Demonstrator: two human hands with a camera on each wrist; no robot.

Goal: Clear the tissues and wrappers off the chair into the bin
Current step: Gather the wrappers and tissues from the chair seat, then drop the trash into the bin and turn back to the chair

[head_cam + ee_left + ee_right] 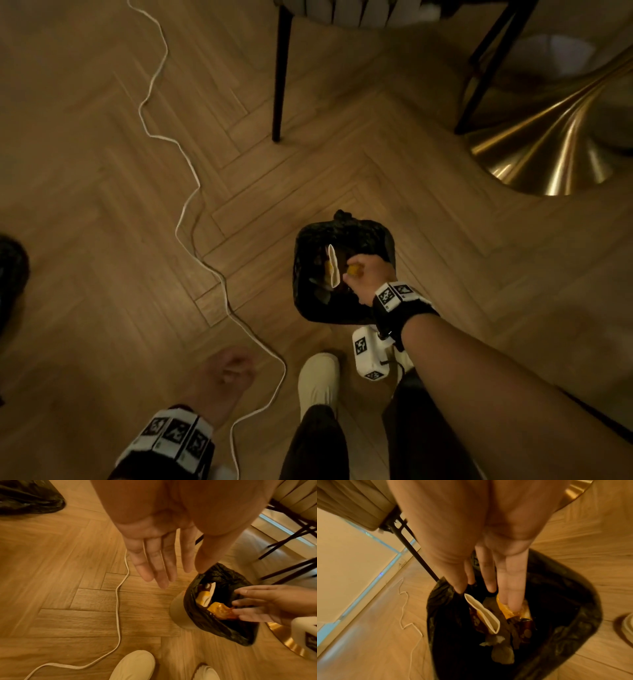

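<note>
The bin [342, 308] with a black liner stands on the wooden floor just ahead of my feet. My right hand [359, 274] reaches into its mouth with straight fingers [513, 601] resting on an orange wrapper [522, 614] that lies on top of the rubbish. A flattened white paper cup [484, 616] and crumpled tissue [501, 653] sit beside the wrapper inside the liner. My left hand [229, 370] hangs empty to the left of the bin, its fingers [159, 568] loose and nearly straight. Only the front edge of the chair seat [342, 13] shows at the top; what lies on it is hidden.
A white cable [191, 212] snakes across the floor left of the bin. A gold flared table base [555, 144] stands at the right, beyond the chair's black legs [281, 75]. A dark bag [10, 274] lies at the far left. My pale shoes [318, 383] stand close behind the bin.
</note>
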